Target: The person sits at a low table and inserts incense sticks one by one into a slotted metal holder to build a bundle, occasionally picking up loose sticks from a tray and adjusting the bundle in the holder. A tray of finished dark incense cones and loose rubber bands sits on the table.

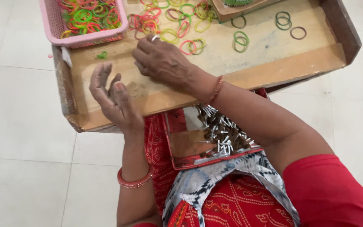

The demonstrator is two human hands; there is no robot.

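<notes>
My left hand (pixel 113 98) is held upright over the near left part of a shallow cardboard tray (pixel 274 67), fingers apart and empty. My right hand (pixel 161 62), with a ring on one finger, lies palm down on the tray's floor, fingers curled toward the left; whether anything is under them is hidden. Loose rubber bands (pixel 177 25) in green, pink and yellow lie just beyond the right hand. A pink plastic basket (pixel 55 29) full of more bands sits at the tray's far left corner. One small green band (pixel 102 54) lies near the left hand.
On my lap, under the right forearm, rests a red tin box (pixel 190 145) holding several small brown sticks with silver ends. A second cardboard box (pixel 232 10) stands at the tray's far edge. White floor tiles (pixel 22 126) surround everything.
</notes>
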